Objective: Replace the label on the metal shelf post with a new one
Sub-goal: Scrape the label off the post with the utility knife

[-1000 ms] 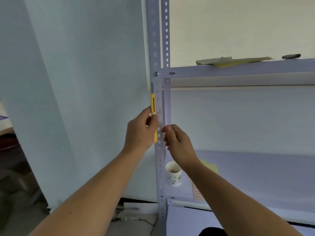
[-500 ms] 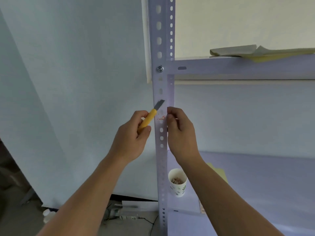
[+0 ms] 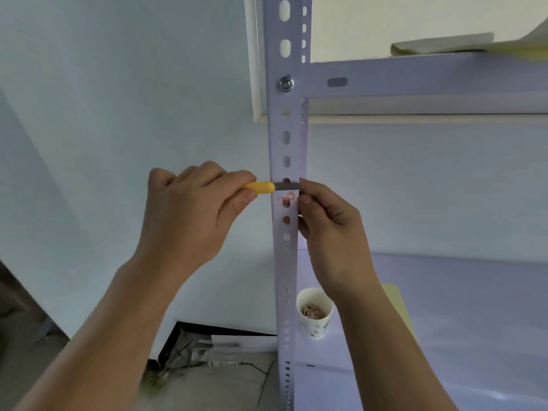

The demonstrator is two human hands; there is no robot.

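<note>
On the front face of the post [image 3: 285, 262], about level with the hands, sits the label [image 3: 285, 198]: a small patch with faint red marks, partly torn and blurred, lying between two of the post's holes. Just above it, a knife [image 3: 268, 187] with a yellow handle lies level across the post, its grey blade flat against the metal and reaching to the post's right edge. The left hand [image 3: 189, 215] is closed around the handle, thumb under it and fingers curled over. The right hand [image 3: 329, 223] is closed on the post's right edge just beside the label, thumb tip near the blade's end; whether it touches the blade cannot be told.

Higher up, a bolt [image 3: 286, 83] fixes a shelf [image 3: 430, 81] to the post, and folded paper [image 3: 444, 44] lies on that shelf. Below the right wrist, a paper cup [image 3: 315, 321] with brownish scraps inside stands on the lower shelf [image 3: 474, 321], just right of the post. A yellow sheet [image 3: 397, 301] lies on the same shelf, partly hidden by the right forearm. Left of the post is a pale wall [image 3: 103, 99], with cables [image 3: 225, 357] on the floor at its foot.
</note>
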